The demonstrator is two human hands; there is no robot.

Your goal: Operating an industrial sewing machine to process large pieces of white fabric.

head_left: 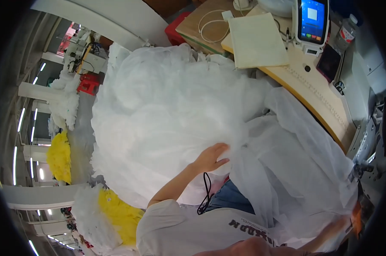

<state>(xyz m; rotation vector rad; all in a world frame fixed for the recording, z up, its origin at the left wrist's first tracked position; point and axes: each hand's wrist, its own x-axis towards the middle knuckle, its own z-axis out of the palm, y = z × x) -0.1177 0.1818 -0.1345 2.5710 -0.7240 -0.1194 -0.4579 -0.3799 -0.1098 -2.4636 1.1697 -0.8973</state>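
A huge heap of sheer white fabric (171,106), like tulle, spreads in front of me and over my lap. My left hand (212,158) lies on the heap near its lower right, fingers stretched and thumb apart. From there a flatter sheet of the same fabric (282,149) runs right toward a machine (365,168) at the right edge. Beside that machine, low on the right, is my right hand (357,215), smeared and partly in the dark rim. Its fingers cannot be made out, nor whether they hold the fabric.
A wooden worktable (321,100) curves along the upper right, bearing a pale sheet (259,40), a lit control screen (312,21), a phone (329,63) and a plastic bottle (346,30). Red stools (88,84) and yellow fabric piles (59,158) stand to the left.
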